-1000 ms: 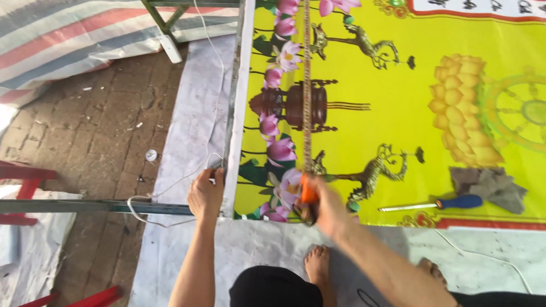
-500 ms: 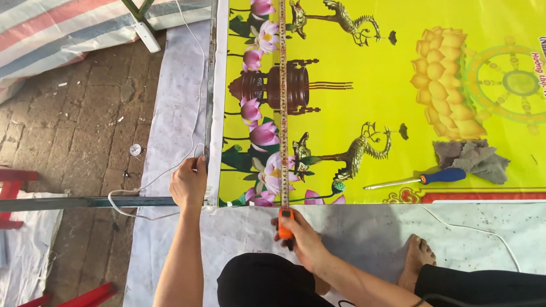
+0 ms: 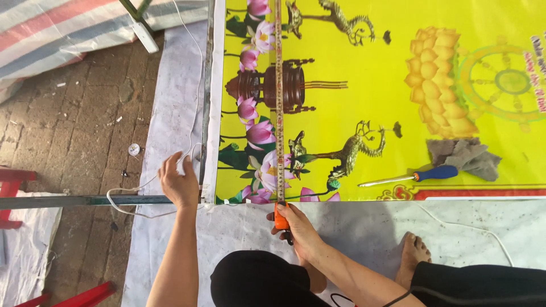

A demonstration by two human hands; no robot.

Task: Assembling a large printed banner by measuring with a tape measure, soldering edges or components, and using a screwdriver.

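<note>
My right hand [image 3: 297, 226] grips an orange tape measure case [image 3: 281, 218] on the white sheet just below the lower edge of a yellow printed banner [image 3: 387, 96]. Its tape blade [image 3: 279, 102] runs straight up across the banner's lotus flowers and urn picture. My left hand [image 3: 178, 182] rests with fingers spread at the banner's lower left corner, on the joint of two grey metal frame bars [image 3: 205, 91], touching a white cord [image 3: 136, 187].
A blue-handled screwdriver [image 3: 415, 176] and a grey rag [image 3: 463, 158] lie on the banner at right. A horizontal metal bar [image 3: 79, 200] runs left over brick paving. Red stool legs [image 3: 11, 187] stand at far left. My bare foot [image 3: 414, 258] is on the white sheet.
My right hand has pulled the orange tape case down off the banner onto the white sheet, lengthening the blade. The left hand stays at the frame corner.
</note>
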